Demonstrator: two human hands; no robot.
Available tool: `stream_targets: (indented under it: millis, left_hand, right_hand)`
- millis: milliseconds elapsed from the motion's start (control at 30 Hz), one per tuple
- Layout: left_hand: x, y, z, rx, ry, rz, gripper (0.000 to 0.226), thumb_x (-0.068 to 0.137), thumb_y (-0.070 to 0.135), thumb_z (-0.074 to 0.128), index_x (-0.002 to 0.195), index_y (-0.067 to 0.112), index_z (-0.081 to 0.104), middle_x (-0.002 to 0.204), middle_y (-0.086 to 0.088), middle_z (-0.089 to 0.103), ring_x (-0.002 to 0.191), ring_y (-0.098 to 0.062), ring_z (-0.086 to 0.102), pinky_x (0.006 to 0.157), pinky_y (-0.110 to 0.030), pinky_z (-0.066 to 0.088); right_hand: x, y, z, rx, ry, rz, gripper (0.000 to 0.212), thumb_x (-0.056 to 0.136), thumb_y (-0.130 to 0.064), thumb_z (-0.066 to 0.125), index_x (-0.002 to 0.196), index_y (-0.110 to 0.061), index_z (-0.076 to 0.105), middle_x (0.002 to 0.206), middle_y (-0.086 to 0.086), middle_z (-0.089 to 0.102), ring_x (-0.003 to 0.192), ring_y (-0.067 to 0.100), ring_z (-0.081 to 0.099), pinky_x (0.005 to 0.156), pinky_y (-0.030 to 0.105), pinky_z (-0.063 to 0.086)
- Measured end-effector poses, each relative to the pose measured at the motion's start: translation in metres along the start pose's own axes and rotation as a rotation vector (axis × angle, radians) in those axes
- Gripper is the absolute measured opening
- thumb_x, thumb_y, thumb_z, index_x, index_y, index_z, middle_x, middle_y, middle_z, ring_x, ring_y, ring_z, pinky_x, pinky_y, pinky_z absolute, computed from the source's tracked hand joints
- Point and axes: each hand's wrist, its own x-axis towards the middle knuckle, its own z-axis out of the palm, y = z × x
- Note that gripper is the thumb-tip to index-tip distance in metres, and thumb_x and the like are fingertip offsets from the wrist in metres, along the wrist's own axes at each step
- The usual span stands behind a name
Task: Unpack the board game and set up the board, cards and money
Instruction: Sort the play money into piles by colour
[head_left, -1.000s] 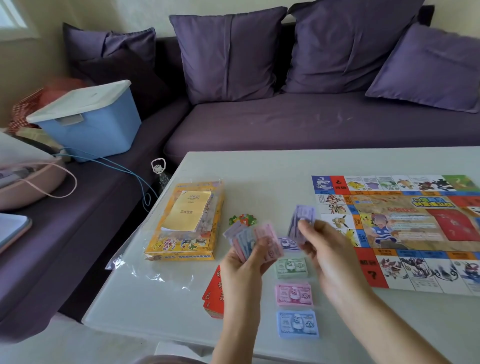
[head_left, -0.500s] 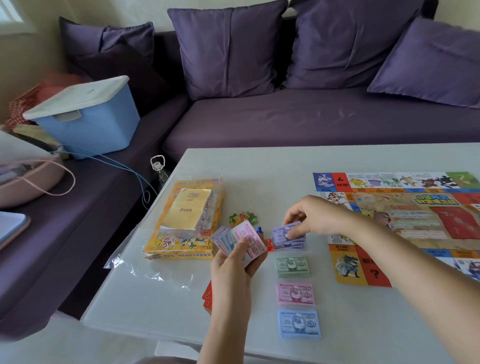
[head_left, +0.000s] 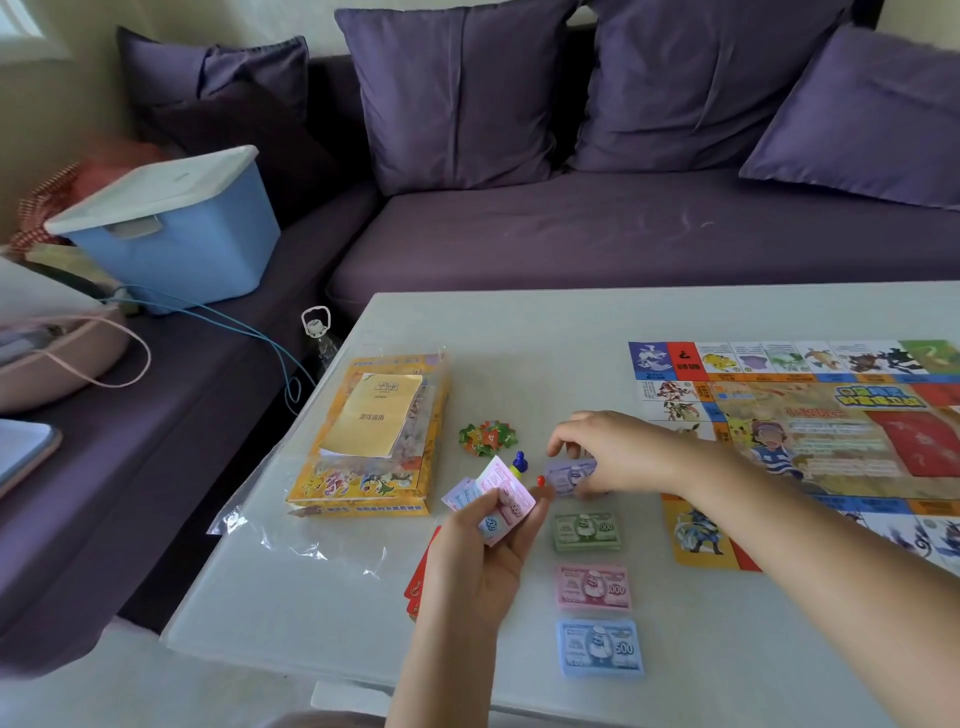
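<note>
Right hand is down now: the purple note it held up a second ago has landed on the purple pile, fingers curled round its edges, squaring it. That pile sits at 12 o'clock of the green pile, heading the money column, with the board off at 3 o'clock. Left hand still pinches a fan of mixed notes at 9 o'clock, so I'd say sorting is well on, not finished
</note>
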Motion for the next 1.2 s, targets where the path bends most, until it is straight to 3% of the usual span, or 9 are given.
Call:
stream_targets:
  millis: [167,333,500,633,733,900,1033,1200]
  left_hand:
    - [0.008,-0.002,-0.001,-0.035,-0.001,-0.04,0.038,0.094,-0.007,0.042,0.131,-0.006,0.035,0.125,-0.037,0.05,0.107,-0.054,0.056,0.066,-0.058,0.052]
    - [0.012,-0.002,0.001,-0.085,-0.019,-0.017,0.027,0.095,-0.007,0.04,0.122,-0.005,0.041,0.125,-0.038,0.05,0.112,-0.053,0.053,0.067,-0.058,0.051]
    - [0.017,0.0,-0.003,-0.166,-0.05,0.032,0.035,0.096,-0.004,0.039,0.131,-0.001,0.038,0.128,-0.04,0.046,0.111,-0.055,0.052,0.069,-0.058,0.054]
    - [0.015,0.001,-0.003,-0.139,-0.042,0.046,0.036,0.096,-0.004,0.04,0.132,-0.001,0.039,0.126,-0.038,0.049,0.109,-0.053,0.054,0.064,-0.057,0.055]
    - [0.017,-0.002,-0.003,-0.062,0.018,0.029,0.039,0.095,-0.002,0.044,0.134,-0.003,0.039,0.125,-0.034,0.052,0.115,-0.048,0.053,0.066,-0.06,0.05]
    - [0.02,-0.006,-0.004,0.033,0.025,0.009,0.039,0.096,0.002,0.044,0.135,0.004,0.041,0.127,-0.027,0.056,0.12,-0.038,0.054,0.078,-0.045,0.054]
    - [0.021,-0.007,-0.001,0.047,-0.023,0.002,0.035,0.097,0.001,0.041,0.131,0.004,0.042,0.127,-0.027,0.056,0.118,-0.036,0.056,0.079,-0.045,0.052]
    - [0.02,-0.01,0.002,0.16,0.017,0.025,0.032,0.098,0.004,0.039,0.13,0.007,0.043,0.125,-0.025,0.057,0.125,-0.037,0.05,0.096,-0.042,0.042]
  right_hand:
    - [0.002,-0.003,0.0,-0.081,-0.029,0.003,0.053,0.079,-0.018,0.072,0.128,-0.023,0.052,0.118,0.0,0.049,0.102,0.015,0.05,0.08,0.027,0.043]
    - [0.002,-0.009,0.005,-0.089,-0.023,0.025,0.051,0.078,-0.011,0.07,0.125,-0.018,0.052,0.12,0.002,0.048,0.108,0.019,0.05,0.085,0.029,0.043]
    - [-0.004,-0.011,0.006,-0.023,0.02,0.046,0.041,0.079,-0.007,0.068,0.115,-0.021,0.055,0.099,-0.002,0.04,0.095,0.016,0.041,0.062,0.022,0.035]
    - [-0.008,-0.014,0.011,-0.013,0.025,0.103,0.048,0.082,-0.008,0.063,0.125,-0.021,0.046,0.115,0.003,0.041,0.112,0.021,0.039,0.079,0.029,0.042]
    - [-0.01,-0.014,0.013,-0.02,0.063,0.157,0.044,0.083,-0.006,0.06,0.124,-0.016,0.045,0.12,0.006,0.042,0.109,0.022,0.043,0.076,0.028,0.038]
    - [-0.012,-0.012,0.011,0.019,0.07,0.176,0.038,0.082,-0.01,0.064,0.118,-0.018,0.052,0.109,0.003,0.041,0.097,0.019,0.044,0.068,0.026,0.035]
    - [-0.013,-0.013,0.01,0.067,0.064,0.141,0.037,0.081,-0.013,0.067,0.114,-0.022,0.054,0.1,-0.002,0.039,0.085,0.015,0.044,0.056,0.02,0.03]
    - [-0.012,-0.012,0.013,0.1,0.087,0.128,0.035,0.081,-0.015,0.068,0.113,-0.023,0.055,0.1,-0.001,0.041,0.085,0.015,0.044,0.056,0.017,0.03]
